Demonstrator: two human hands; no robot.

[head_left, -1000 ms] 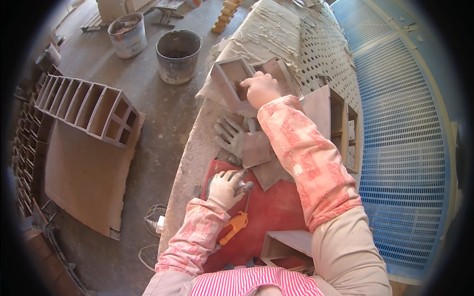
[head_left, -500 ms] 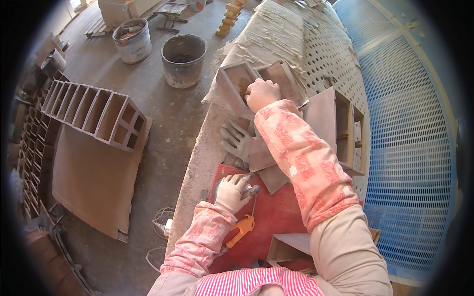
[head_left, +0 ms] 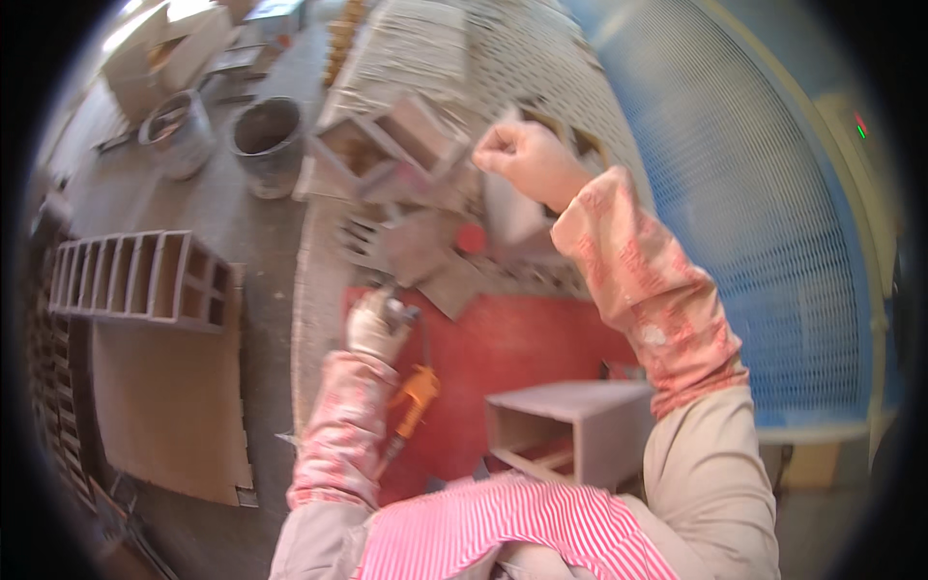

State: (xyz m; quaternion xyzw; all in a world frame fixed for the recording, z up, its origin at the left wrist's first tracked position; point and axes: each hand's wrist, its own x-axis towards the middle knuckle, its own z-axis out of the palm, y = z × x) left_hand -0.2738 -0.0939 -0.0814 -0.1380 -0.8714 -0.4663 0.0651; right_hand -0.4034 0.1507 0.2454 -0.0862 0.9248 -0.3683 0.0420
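My left hand, in a pale glove with grey fingers, rests closed at the left edge of the red mat. Whatever it holds is a small dark shape, too blurred to name. Beside it lies an orange air blow gun with a thin nozzle. My right hand is bare and raised over the bench, fingers curled into a pinch; any content is hidden. To its left sits an open wooden box with compartments. A loose glove, grey flat sheets and a red disc lie below that box.
An open-fronted wooden box stands close to my body. Another compartmented unit lies behind my right hand. Two buckets and a long shelf unit on a brown board stand left of the bench. A blue slatted panel borders the right.
My right hand has left the compartmented box and moved right, raised in a pinch. My left hand stays at the mat's edge. The whole view has swung, uncovering the near box and red disc.
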